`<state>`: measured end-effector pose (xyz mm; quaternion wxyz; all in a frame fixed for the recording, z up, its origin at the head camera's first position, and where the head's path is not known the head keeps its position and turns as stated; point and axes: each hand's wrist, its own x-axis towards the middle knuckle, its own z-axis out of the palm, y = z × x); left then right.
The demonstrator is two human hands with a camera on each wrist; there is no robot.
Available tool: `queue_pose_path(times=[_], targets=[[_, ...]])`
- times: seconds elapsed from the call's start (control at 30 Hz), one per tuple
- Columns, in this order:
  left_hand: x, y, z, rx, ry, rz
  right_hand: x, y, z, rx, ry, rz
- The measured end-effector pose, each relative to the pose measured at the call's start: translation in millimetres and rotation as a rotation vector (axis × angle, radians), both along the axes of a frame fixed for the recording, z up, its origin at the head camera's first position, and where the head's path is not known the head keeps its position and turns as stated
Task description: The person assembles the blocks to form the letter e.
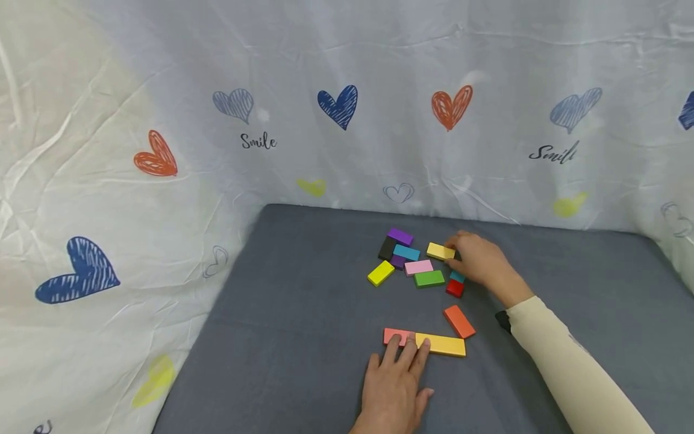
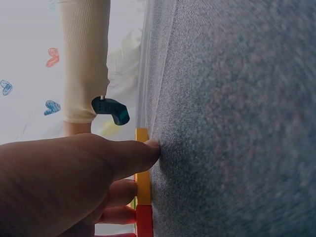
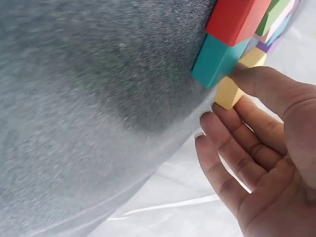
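Note:
My left hand (image 1: 391, 392) lies with fairly straight fingers on a coral block (image 1: 390, 336) and a golden-yellow block (image 1: 447, 345), which sit end to end in a row. In the left wrist view its thumb reaches past the golden-yellow block's side. Farther back, my right hand (image 1: 479, 259) pinches a pale yellow block (image 1: 440, 251) at its right end, between thumb and fingers. The right wrist view has that pale yellow block (image 3: 228, 94) partly behind the thumb. Close below that hand are a teal block (image 3: 217, 59) and a red block (image 3: 237, 19), touching each other.
An orange block (image 1: 459, 321) lies just behind the row's right end. Left of my right hand, green (image 1: 429, 278), pink (image 1: 418, 267), blue (image 1: 406, 252), black (image 1: 387, 248), purple (image 1: 400, 236) and bright yellow (image 1: 381, 273) blocks cluster on grey cloth (image 1: 293, 325). A heart-printed curtain (image 1: 390, 138) hangs behind.

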<state>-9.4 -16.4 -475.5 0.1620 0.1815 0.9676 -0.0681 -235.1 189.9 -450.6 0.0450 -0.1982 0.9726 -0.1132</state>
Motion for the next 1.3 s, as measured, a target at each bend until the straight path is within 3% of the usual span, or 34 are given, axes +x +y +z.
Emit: queue_pose_path(times=[0.33, 0.63, 0.8, 0.97, 1.3], targets=[[-3.9, 2.4, 0.4, -0.008, -0.034, 0.017, 23.0, 5, 12.8, -0.056, 0.032, -0.009], [-3.8, 2.1, 1.1, -0.002, -0.018, 0.011, 56.9, -6, 25.7, -0.14, 0.057, 0.028], [-2.1, 0.4, 0.2, 0.012, 0.005, 0.001, 73.7, -13, 21.4, -0.141, 0.053, 0.04], [-3.4, 2.3, 0.8, 0.004, -0.019, 0.004, 84.5, -17, 14.4, -0.132, 0.035, 0.033], [-0.4, -0.2, -0.2, 0.012, 0.015, 0.01, 95.3, -20, -2.2, -0.135, 0.051, 0.045]])
